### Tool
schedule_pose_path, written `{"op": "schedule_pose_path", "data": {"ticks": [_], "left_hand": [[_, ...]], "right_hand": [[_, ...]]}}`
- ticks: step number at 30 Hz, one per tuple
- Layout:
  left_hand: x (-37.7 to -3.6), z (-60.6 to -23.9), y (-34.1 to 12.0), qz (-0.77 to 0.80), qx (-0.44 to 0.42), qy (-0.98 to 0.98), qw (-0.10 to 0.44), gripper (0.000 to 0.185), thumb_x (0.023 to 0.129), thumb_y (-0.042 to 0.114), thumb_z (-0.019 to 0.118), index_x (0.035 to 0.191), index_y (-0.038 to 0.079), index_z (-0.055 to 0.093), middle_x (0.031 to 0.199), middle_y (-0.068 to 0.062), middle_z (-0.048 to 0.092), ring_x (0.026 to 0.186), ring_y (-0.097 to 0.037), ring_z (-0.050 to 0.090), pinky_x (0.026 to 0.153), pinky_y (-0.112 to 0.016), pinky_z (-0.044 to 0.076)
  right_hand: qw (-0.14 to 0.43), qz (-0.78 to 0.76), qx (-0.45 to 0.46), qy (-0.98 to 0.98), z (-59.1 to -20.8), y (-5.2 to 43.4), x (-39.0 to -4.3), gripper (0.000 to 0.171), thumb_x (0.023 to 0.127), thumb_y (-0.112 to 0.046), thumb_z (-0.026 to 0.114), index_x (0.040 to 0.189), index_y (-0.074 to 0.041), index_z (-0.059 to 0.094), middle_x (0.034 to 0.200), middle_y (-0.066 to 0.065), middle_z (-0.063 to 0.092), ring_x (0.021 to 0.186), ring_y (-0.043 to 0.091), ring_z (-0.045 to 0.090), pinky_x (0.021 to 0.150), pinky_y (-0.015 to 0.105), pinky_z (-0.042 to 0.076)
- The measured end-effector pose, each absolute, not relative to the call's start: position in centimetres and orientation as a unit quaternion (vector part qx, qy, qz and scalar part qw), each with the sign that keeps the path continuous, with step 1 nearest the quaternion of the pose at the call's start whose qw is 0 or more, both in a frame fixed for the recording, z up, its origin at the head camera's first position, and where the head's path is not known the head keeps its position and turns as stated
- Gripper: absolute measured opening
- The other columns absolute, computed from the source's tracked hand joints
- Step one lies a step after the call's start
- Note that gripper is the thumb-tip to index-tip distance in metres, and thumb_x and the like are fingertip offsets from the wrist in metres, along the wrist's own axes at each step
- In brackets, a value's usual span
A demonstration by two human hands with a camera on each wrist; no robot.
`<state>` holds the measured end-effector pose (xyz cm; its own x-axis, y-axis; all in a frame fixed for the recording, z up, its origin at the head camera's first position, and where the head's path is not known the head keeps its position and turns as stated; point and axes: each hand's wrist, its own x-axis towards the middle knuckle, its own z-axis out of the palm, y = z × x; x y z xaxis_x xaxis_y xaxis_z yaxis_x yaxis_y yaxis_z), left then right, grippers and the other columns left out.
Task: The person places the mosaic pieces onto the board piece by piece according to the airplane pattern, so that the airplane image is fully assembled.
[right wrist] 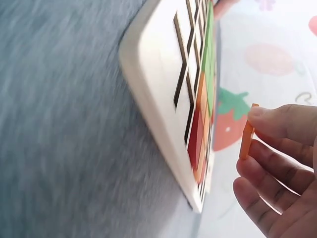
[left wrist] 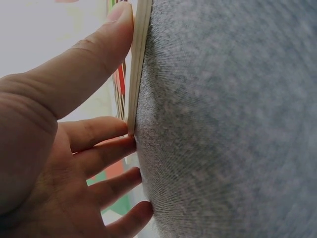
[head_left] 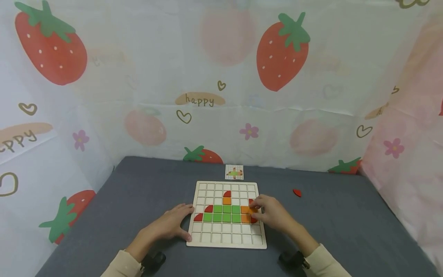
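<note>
A pale wooden grid board [head_left: 226, 239] lies flat on the table, with green square tiles [head_left: 226, 213], orange square tiles [head_left: 245, 218] and red rounded tiles [head_left: 198, 217] set in its cells. Thumb and fingers spread along its left edge, my left hand [head_left: 171, 223] touches the frame; the left wrist view shows the thumb [left wrist: 99, 52] against the rim. Over the right side of the board, my right hand [head_left: 273, 213] pinches an orange tile [right wrist: 247, 133] between thumb and fingers. Seen from the right wrist, that tile stands on edge, raised off the board.
Behind the board lies a small card [head_left: 234, 172] printed with a coloured grid pattern. One loose red tile [head_left: 297, 192] is on the dark grey table [head_left: 332, 219] to the right. A strawberry-print cloth [head_left: 194, 69] hangs around the back and sides.
</note>
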<state>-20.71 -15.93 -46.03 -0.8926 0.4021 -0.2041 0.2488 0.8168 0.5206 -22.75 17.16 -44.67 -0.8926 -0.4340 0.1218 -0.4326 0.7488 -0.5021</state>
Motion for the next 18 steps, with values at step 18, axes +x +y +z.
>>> {"op": "schedule_pose_path", "data": {"ticks": [18], "left_hand": [[-20.7,-46.1,-16.1,0.254,0.181,0.938,0.154,0.09,0.061,0.04,0.078,0.136,0.007,0.041,0.144,-0.011,0.036,0.136,-0.032,0.025,0.101,-0.062,0.023]], "right_hand": [[-0.004,-0.253,-0.325,0.911,-44.1,13.6,-21.9,0.014,0.079,-0.019,0.068,0.092,-0.014,0.069,0.087,-0.006,0.062,0.078,0.009,0.056,0.068,0.02,0.048]]}}
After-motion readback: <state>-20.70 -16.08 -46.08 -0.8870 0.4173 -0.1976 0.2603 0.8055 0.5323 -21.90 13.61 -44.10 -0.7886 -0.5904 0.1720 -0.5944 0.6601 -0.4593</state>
